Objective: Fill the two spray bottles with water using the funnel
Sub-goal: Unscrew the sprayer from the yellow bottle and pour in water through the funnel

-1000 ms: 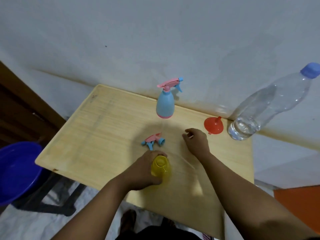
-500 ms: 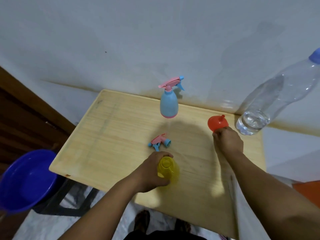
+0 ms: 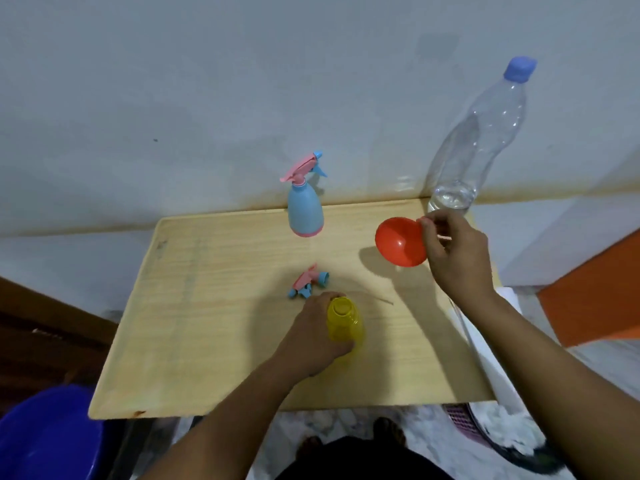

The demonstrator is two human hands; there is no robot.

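Red plastic funnel, pinched in the right hand's curled fingers, hangs above the wooden table, right of the open yellow spray bottle gripped by the left hand; its sprayer head lies just beyond.

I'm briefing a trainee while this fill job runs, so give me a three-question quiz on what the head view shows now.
1. True or false: the blue plastic spray bottle has its trigger head on.
2. Which hand holds the red plastic funnel? A left, B right, C neither.
3. Fill in: the left hand grips the open ______ bottle.

Key
1. True.
2. B, the right hand.
3. Yellow: the yellow translucent spray bottle; its loose pink-and-blue trigger head lies on the wooden table.
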